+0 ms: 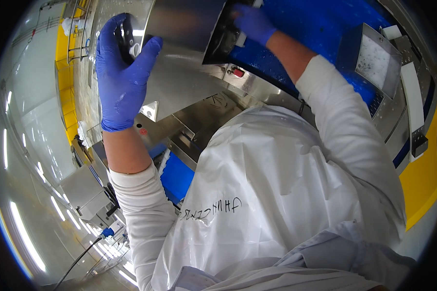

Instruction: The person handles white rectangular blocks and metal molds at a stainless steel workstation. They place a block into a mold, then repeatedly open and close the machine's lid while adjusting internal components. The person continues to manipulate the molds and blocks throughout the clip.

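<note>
My left hand point(121, 72), in a blue glove, curves its fingers and thumb around a dark glossy thing point(125, 41) with pale reflections. Its kind is unclear, and part of it lies behind the fingers. Directly beside this hand stands a steel housing point(179, 65) with a broad bent plate. My right hand point(255, 23), also gloved in blue, reaches over the blue conveyor belt point(303, 24), close to the dark opening point(219, 41) at the housing's end. Motion smears its fingers, so their grip and anything in them cannot be made out.
A red switch point(238, 72) sits on the steel frame below the belt. At the right, a steel box point(378, 60) holds white, ice-like material. Yellow panels point(67, 82) edge the left side; another yellow part point(425, 165) is at far right. My white apron point(272, 179) touches the machine's near side.
</note>
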The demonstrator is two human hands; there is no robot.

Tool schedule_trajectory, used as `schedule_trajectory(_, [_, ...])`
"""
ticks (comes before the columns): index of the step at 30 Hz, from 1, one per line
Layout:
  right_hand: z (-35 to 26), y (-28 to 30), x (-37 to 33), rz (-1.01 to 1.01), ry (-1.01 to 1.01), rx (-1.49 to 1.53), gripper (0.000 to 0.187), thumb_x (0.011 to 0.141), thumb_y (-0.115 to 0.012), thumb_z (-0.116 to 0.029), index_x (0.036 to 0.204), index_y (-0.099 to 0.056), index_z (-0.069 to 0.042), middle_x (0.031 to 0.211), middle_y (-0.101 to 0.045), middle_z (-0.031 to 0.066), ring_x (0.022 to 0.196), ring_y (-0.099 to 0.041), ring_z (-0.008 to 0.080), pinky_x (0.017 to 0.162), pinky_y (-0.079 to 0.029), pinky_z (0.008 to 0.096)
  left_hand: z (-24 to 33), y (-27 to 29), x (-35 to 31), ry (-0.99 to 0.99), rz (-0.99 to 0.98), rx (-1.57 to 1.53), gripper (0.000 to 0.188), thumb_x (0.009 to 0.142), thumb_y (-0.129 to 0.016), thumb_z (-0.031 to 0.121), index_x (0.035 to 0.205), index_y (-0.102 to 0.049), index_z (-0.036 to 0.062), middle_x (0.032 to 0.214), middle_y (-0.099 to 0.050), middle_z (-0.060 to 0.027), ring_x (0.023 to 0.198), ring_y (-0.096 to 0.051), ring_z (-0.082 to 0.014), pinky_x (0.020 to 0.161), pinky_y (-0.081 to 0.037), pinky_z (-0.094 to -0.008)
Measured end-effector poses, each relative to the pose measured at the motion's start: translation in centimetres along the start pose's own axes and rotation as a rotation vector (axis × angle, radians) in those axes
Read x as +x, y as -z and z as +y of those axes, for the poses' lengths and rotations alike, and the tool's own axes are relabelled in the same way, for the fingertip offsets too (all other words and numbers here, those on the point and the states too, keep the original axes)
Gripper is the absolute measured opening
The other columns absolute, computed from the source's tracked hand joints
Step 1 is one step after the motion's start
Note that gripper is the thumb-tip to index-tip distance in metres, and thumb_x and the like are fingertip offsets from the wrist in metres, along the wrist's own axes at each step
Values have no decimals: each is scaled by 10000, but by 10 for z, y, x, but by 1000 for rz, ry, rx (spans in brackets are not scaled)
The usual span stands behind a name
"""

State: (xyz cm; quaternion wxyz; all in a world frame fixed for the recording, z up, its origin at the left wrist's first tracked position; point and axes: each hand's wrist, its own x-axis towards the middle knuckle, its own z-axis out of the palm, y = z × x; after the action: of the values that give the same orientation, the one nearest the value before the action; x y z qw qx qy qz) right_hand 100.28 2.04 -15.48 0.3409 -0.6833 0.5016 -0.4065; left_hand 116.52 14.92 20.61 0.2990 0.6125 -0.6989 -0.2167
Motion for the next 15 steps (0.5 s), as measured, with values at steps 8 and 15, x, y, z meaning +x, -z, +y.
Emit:
schedule_trajectory(8, [-23,20,-7,13,-44,191,337,884,-670,-208,1198,-714,-95,1059,-740,180,968,-719,330,845,-565,398,2,-2,-2,15,16,-26,578,908,-714,-20,1428,-464,9,1276,-564,-90,1164,-545,-172,1018,-444,-291])
schedule_trajectory(15, [-54,31,-28,-67,50,-107,281,938,-609,-213,1185,-700,-115,1159,-717,129,993,-705,342,854,-571,413,-2,-2,-5,12,37,-89,579,870,-780,31,1371,-490,24,1233,-542,-78,1098,-525,-151,969,-461,-277])
